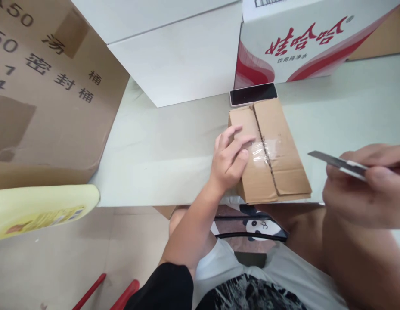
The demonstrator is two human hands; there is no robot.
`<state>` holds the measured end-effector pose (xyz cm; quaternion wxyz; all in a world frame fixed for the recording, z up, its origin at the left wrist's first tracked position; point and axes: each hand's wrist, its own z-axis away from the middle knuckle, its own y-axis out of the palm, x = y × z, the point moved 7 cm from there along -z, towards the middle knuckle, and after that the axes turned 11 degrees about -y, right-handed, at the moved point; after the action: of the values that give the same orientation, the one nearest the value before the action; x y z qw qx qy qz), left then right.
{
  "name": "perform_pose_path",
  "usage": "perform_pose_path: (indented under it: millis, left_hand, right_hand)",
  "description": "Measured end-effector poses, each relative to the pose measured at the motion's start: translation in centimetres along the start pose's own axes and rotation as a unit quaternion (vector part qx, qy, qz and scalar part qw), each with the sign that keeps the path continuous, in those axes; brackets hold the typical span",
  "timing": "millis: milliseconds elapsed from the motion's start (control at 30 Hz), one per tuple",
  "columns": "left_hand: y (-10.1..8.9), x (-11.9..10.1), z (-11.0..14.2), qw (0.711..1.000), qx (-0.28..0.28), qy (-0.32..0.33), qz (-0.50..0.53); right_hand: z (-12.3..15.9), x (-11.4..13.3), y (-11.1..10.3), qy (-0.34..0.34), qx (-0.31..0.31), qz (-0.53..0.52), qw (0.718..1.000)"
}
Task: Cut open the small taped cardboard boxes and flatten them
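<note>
Knife in right hand, taped carton under left.
The right hand (364,189) was closed around a utility knife (337,163), its grey blade out and pointing toward the carton, apart from it. The left hand (228,159) lay loosely spread, fingers on the top, gripping nothing. The small brown cardboard carton (286,150) sat at the table's (161,159) near edge: plain, slightly scuffed, a dark lengthwise seam between its flaps, glossy clear tape (260,156) across the middle. Just beyond its far end lay a phone (254,94).
</note>
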<state>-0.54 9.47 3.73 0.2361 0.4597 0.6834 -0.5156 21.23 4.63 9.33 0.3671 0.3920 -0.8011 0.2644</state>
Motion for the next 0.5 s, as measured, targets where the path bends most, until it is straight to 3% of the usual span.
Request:
perform_pose_path:
  millis: [67,100,333,500]
  left_hand:
    - [-0.4,0.6,-0.3,1.0,0.005,-0.008,0.009]
    - [-0.7,0.9,-0.4,1.0,0.007,-0.01,0.012]
    - [-4.0,4.2,-1.4,0.999,-0.038,-0.015,-0.009]
    - [-5.9,8.7,-1.4,0.98,-0.096,-0.159,0.07]
  right_hand:
    - [-0.5,-1.0,-0.5,-0.026,-0.089,-0.092,0.991]
    - [-0.7,-1.6,-0.4,-0.028,-0.101,-0.125,0.987]
    - [-0.4,-4.9,1.3,0.06,-0.018,-0.152,0.986]
    - [0.4,-6.0,2.0,0.086,0.014,-0.104,0.991]
